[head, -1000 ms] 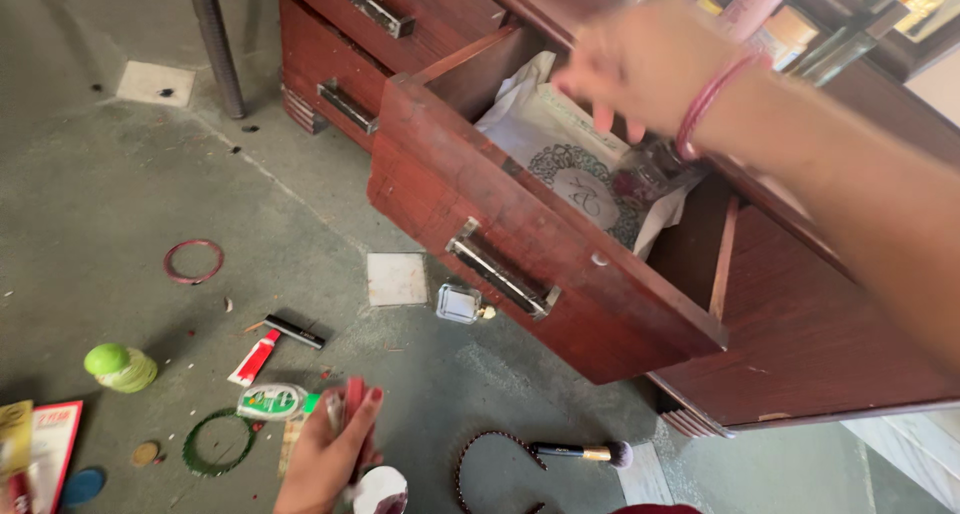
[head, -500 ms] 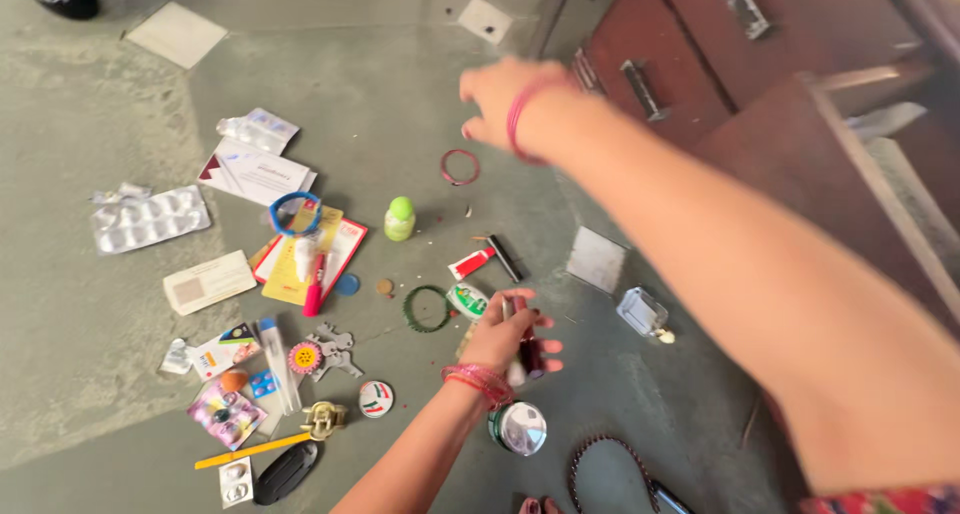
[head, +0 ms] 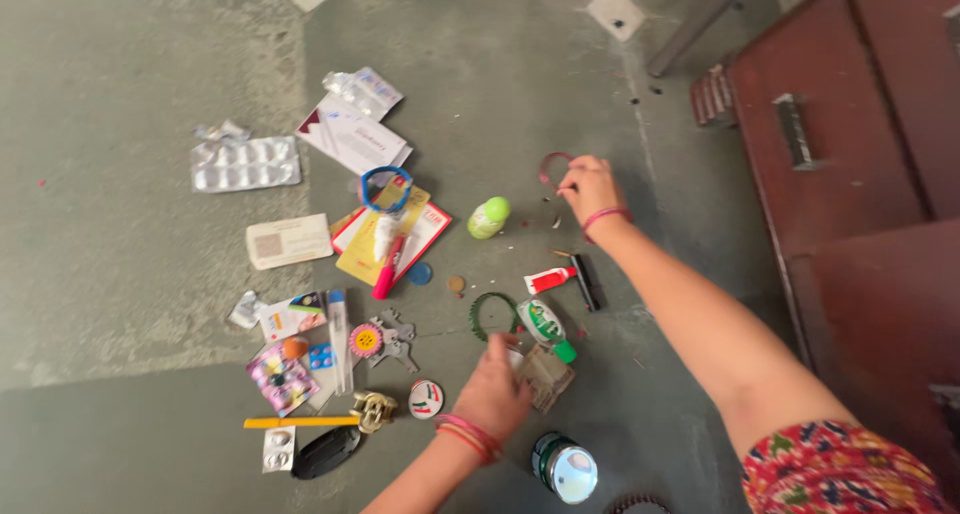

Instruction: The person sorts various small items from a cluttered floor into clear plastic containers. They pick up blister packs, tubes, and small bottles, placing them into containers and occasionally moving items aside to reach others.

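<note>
The right hand (head: 590, 187), above the middle of the frame, has its fingertips pinched on a dark red bangle (head: 552, 164) that lies on the grey floor (head: 120, 304). The left hand (head: 495, 384), low in the middle, is curled with its back to the camera; whether it holds anything cannot be told, and it sits over a brownish flat packet (head: 547, 376).

Just above that hand lie a green ring (head: 483, 311) and a white-and-green tube (head: 545, 326); right of them are a small red-and-white tube (head: 549, 279) and a black stick (head: 587, 280). A pale green round-topped bottle (head: 488, 217) stands left of the right hand.

Left of centre, a yellow and red card package (head: 395, 236) carries a blue ring (head: 385, 187) and a pink pen. A white rectangular box (head: 289, 240) lies left of it, a silver blister strip (head: 245, 163) at upper left, and a white leaflet with a dark red corner (head: 352, 134) beside it. A round mirror-topped tin (head: 568, 468) sits at the bottom. A dark red wooden cabinet (head: 850, 154) fills the right edge.
</note>
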